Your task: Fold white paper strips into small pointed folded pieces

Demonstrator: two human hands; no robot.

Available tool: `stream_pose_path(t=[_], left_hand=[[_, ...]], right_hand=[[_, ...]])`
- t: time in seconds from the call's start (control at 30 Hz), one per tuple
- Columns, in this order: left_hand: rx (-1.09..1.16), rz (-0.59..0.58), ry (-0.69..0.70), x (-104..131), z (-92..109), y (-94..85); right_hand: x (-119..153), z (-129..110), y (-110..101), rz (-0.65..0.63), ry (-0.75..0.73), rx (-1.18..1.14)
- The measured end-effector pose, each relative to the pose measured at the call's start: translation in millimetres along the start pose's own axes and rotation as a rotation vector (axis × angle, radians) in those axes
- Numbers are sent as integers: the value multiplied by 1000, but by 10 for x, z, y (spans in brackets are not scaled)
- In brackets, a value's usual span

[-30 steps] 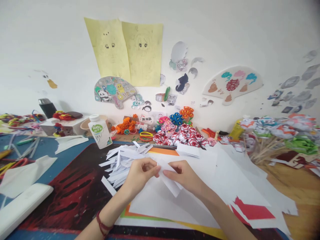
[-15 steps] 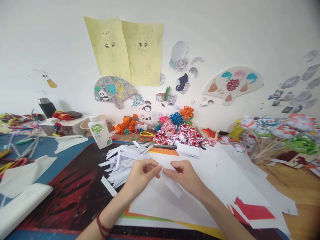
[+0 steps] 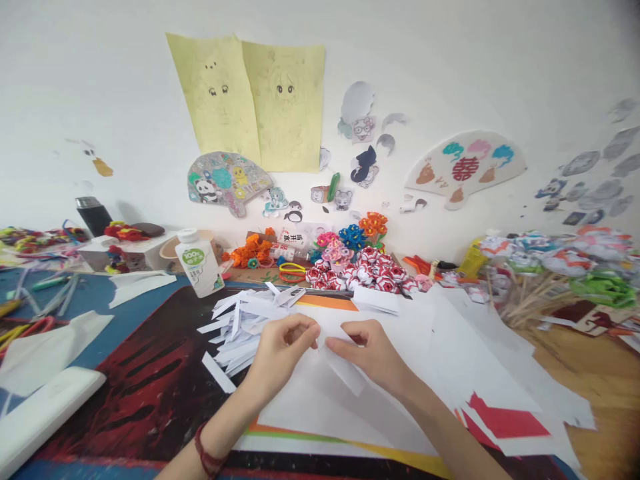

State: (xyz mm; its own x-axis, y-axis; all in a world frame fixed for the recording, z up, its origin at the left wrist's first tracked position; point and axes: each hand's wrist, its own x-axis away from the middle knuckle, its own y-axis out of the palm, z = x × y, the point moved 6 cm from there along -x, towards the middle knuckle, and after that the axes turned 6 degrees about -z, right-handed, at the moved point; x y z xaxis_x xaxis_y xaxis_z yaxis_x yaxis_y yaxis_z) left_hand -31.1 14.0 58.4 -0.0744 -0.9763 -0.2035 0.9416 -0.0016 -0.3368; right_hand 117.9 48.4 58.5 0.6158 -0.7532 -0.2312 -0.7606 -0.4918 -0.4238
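Observation:
A small strip of white paper (image 3: 345,370) slants down between my hands, over larger white sheets (image 3: 395,427). My right hand (image 3: 373,347) pinches its upper part between thumb and fingers. My left hand (image 3: 290,343) is closed in a pinch at the strip's upper left end; the paper at those fingertips is hard to tell from the white behind. Left of my hands lies a heap of folded white paper strips (image 3: 245,327). Behind the sheets is a small white paper stack (image 3: 376,301).
A white glue bottle (image 3: 200,267) stands behind the heap. Red-and-white paper flowers (image 3: 377,272) line the wall. Red paper (image 3: 515,423) lies at right, flowers on sticks (image 3: 530,293) behind it. At left are a white case (image 3: 50,413) and scissors (image 3: 30,330).
My left hand has shifted very slightly left, away from my right hand. The right hand and the strip look almost unchanged.

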Motion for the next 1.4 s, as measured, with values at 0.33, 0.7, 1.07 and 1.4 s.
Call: stream_pose_path(t=[0.33,0.7,1.07,1.4], left_hand=[[-66,10,43,-11,28,3],[-193,1,118,9,126,-4],[-265,-10,118,26,175,50],[-188,-63,102,41,180,102]], right_hand=[[4,14,-15,4,-3,-5],[-2,21,33,-42,-5,-10],[-18,35,15,0,-10,40],[-1,25,49,-20,-28,-39]])
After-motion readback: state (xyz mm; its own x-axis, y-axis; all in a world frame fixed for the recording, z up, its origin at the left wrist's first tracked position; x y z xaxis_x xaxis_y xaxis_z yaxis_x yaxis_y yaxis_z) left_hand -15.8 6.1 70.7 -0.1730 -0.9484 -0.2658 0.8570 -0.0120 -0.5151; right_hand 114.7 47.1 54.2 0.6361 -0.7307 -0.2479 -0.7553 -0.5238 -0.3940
